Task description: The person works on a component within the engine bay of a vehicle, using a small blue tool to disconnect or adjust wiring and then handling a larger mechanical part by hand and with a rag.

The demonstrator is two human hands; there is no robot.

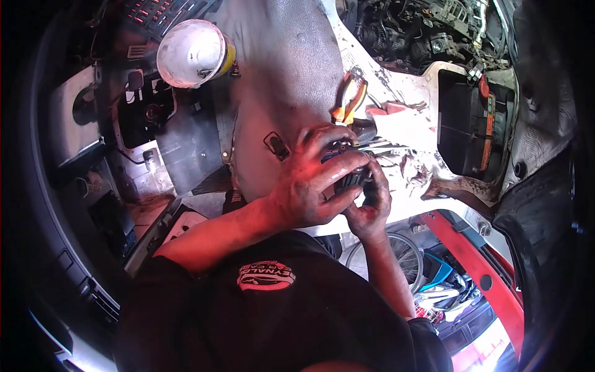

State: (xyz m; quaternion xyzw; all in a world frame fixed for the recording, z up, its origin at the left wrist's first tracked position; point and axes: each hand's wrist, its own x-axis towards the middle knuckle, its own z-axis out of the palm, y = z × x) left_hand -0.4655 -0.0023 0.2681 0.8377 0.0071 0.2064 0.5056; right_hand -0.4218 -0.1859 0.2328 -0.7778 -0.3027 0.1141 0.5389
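Between my two hands is a small dark ribbed part (351,180), its kind hard to make out because fingers cover most of it. My left hand (310,177) curls over its top and near side, fingers bent around it. From the right, my right hand (372,204) pinches the part's other side with thumb and fingers. Just beyond my hands lie pliers (350,99) with yellow and orange handles. Some slim metal tools (393,149) rest on the pale metal surface right beside the hands, partly hidden by them.
A white bucket (189,53) stands at the upper left on its side of the grey seat (291,56), near a dark tool case (164,15). At the upper right is an open engine bay (427,37); below it, a battery (465,124). A bicycle wheel (403,257) shows at lower right.
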